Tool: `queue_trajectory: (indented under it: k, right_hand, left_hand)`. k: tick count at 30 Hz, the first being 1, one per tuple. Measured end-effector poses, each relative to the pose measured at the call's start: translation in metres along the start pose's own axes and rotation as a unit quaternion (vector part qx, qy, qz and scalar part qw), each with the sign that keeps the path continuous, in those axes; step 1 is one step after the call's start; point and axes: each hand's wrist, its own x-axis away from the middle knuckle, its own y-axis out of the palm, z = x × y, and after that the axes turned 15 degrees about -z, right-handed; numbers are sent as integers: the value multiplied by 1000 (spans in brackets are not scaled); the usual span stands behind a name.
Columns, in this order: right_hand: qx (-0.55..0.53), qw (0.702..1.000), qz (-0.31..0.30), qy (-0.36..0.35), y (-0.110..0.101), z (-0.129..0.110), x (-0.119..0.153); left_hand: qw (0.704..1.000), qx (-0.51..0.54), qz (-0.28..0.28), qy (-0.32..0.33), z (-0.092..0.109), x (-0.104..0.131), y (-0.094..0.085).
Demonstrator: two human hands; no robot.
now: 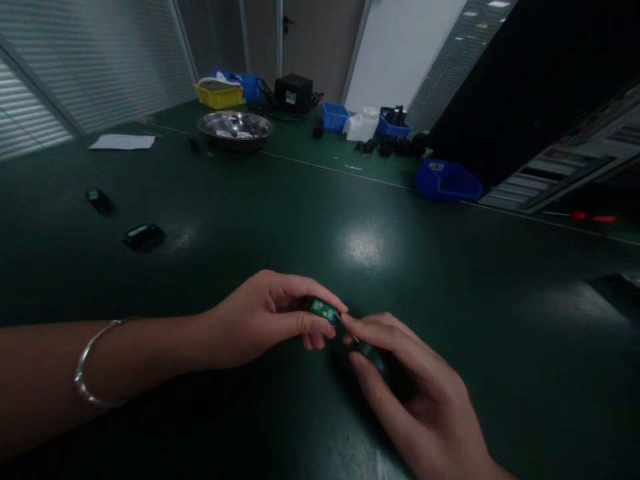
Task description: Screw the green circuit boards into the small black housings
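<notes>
My left hand [287, 310] pinches a small black module with a green circuit board [323, 309] between thumb and fingers, board side up. Close by on the right, my right hand [415, 387] is closed on a small dark piece with a greenish face [367, 349], partly hidden by the fingers. The right fingertips come right up to the end of the circuit board module; whether the two pieces touch, I cannot tell. Both hands are just over the dark green table [280, 220].
Two black parts with green boards, one long [143, 236] and one smaller [99, 200], lie at the left. Farther back stand a steel bowl [210, 137], a yellow bin [220, 99], a black box [293, 92], a white housing [361, 125] and a blue bin [445, 187].
</notes>
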Motion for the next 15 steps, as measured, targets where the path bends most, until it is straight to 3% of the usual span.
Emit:
queue_trajectory:
  k: [4, 15]
  right_hand:
    - [-1, 1000, 1, -3, 0, -1, 1]
    - [-18, 999, 21, 26, 2, 0, 2]
  left_hand:
    - [999, 34, -23, 2, 0, 0, 1]
    - [998, 32, -6, 49, -2, -2, -4]
